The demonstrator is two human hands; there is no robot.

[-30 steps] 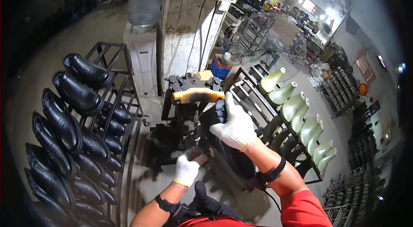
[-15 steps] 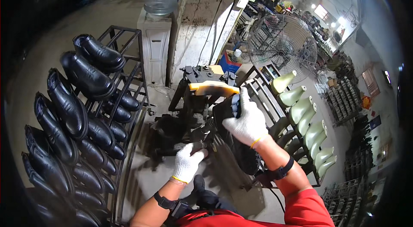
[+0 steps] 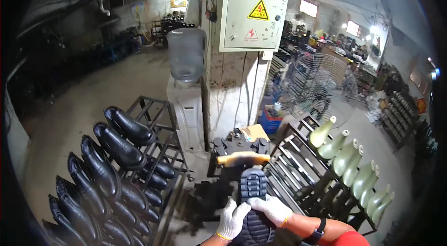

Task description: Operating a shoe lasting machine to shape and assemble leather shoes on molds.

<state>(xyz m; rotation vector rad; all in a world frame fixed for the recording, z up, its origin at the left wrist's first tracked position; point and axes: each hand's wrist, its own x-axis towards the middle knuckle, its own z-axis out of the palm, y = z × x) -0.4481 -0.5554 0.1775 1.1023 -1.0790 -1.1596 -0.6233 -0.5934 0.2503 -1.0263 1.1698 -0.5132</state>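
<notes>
A black shoe with a ridged tread is held sole up, in front of a dark metal machine. My left hand, in a white knitted glove, grips the shoe's left edge. From the right, my right hand, gloved alike, wraps over the sole's middle with its thumb lying across the tread. The shoe's upper is hidden beneath the sole. Just beyond the shoe's far end is the machine's curved yellow-orange part, its middle blurred. I cannot tell whether the shoe touches it.
On the left stands a metal rack of glossy black shoes. A rack to the right carries pale green shoe lasts. Behind the machine are a water dispenser, a pillar with an electrical box, and a large caged fan.
The view has tilted up. My left hand, apart from the shoe before, has come to its left edge. The shoe has turned from hanging beside the machine to sole up before me.
</notes>
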